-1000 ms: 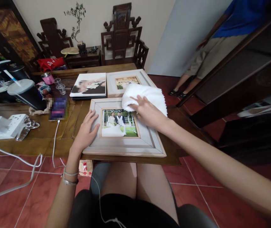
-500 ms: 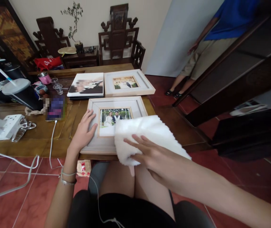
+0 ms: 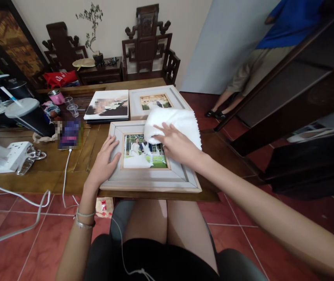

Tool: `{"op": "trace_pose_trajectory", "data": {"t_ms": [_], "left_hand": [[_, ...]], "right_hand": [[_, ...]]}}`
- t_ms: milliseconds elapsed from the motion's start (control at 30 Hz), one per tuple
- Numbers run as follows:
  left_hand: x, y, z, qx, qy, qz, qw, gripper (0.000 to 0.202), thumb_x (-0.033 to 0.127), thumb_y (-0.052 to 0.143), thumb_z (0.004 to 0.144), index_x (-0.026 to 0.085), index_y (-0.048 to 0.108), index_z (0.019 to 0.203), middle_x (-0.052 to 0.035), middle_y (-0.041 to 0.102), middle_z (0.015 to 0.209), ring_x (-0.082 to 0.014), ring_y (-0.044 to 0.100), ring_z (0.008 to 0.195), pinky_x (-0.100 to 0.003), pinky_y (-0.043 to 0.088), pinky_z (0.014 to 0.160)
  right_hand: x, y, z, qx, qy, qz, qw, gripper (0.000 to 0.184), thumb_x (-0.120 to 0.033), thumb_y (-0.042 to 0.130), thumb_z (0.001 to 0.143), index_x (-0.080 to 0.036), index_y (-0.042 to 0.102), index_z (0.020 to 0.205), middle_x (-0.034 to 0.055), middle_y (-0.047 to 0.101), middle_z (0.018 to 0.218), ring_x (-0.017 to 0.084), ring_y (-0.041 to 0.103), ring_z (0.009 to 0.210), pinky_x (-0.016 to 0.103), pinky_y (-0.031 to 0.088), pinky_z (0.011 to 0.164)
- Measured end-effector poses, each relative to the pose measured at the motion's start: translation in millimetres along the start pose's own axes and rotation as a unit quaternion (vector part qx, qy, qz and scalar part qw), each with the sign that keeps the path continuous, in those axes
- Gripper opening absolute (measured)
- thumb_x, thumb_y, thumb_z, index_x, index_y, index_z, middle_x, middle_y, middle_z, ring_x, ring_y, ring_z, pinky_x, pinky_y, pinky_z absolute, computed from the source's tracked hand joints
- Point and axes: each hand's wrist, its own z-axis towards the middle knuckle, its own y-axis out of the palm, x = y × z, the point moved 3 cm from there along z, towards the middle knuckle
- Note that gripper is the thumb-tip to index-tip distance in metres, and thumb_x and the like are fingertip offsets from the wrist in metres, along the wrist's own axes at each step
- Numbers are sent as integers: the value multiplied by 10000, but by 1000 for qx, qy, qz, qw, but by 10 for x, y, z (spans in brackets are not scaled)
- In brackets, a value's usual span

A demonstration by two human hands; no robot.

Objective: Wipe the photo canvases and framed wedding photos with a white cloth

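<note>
A picture frame (image 3: 151,184) with a pale mat and a wedding photo lies flat at the table's front edge. On its left border rests my left hand (image 3: 104,163), open, fingers spread and lying flat. My right hand (image 3: 180,145) presses a fluffy white cloth (image 3: 176,118) over the frame's upper right part, its fingers gripping the cloth. The cloth hides the top right of the photo and overlaps the near edge of a second framed photo (image 3: 136,109) behind.
A white-covered photo album (image 3: 107,105) lies left of the second frame. On the left of the wooden table (image 3: 87,175) are a charging phone (image 3: 70,134), a power strip (image 3: 16,152), a lidded black cup (image 3: 28,115) and a pink mug (image 3: 56,97). A person in blue (image 3: 290,25) stands at right.
My right hand has slid the cloth away from me, from the frame's lower right to its upper right, uncovering more of the photo. My left hand stays put. The standing person's arm has lifted.
</note>
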Motion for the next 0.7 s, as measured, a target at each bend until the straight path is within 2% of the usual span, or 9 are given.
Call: {"op": "trace_pose_trajectory", "data": {"t_ms": [100,200,333,433,567,700], "left_hand": [[3,-1,-2,2,-2,-4,1000,420,314,474,962,153,542,1345,-147,419,1542,-244,269,1491,-501,236,1214],[5,-1,1,1,-3,-3,1000,426,316,477,960,141,543,1343,-154,419,1541,-242,273,1490,-494,236,1215],[6,-2,5,3,-2,-1,1000,427,319,477,959,134,547,1337,-157,423,1537,-241,273,1490,-491,238,1215],[6,1,5,3,-2,0,1000,420,316,473,960,154,545,1340,-146,421,1541,-240,275,1489,-496,242,1214],[-1,6,6,2,-2,4,1000,429,310,472,958,137,539,1345,-159,412,1544,-242,272,1490,-494,232,1217],[-18,8,14,-4,2,-1,1000,418,285,455,956,168,540,1348,-135,417,1545,-240,265,1493,-517,233,1214]], "right_hand": [[-20,22,-7,-18,-13,-17,1000,596,75,434,689,-81,670,1214,202,509,1450,405,421,1365,616,355,1112],[-193,-8,-218,-50,-54,2,997,550,63,467,687,-94,692,1163,196,537,1421,414,444,1345,611,354,1111],[-489,-221,-659,-90,-81,74,990,558,72,481,671,-156,703,1131,157,568,1394,366,463,1346,556,400,1099],[-668,-420,-857,-117,-89,110,983,517,67,485,678,-159,714,1082,174,579,1376,371,493,1322,553,431,1076],[-864,-528,-735,-138,-106,128,976,489,46,476,736,-140,707,1125,210,528,1429,402,462,1343,589,432,1057],[-1087,-403,-410,-167,-127,116,971,458,4,538,766,-157,706,1161,194,491,1470,398,400,1387,585,378,1098]]}}
